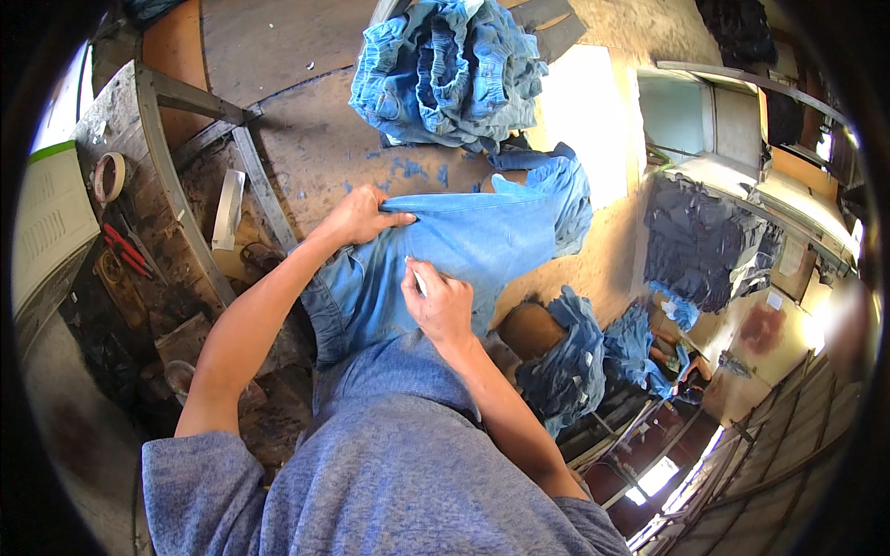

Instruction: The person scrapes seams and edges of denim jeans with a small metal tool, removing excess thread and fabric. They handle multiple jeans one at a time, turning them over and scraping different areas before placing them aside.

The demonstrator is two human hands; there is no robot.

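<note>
A pale blue denim garment is spread over the edge of the brown work table and down against my body. My left hand pinches its upper edge, with the thumb on top of the cloth. My right hand is closed around a slim white stick-like object, its tip close to the denim. Most of that object is hidden in my fingers, so its kind does not show. Beyond the garment, a thick pile of blue denim clothes with gathered waistbands lies on the table.
Metal frame bars stand at the left. Past them are a roll of tape and a red-handled tool. Blue denim heaps lie low on the right. Dark garments are stacked farther right.
</note>
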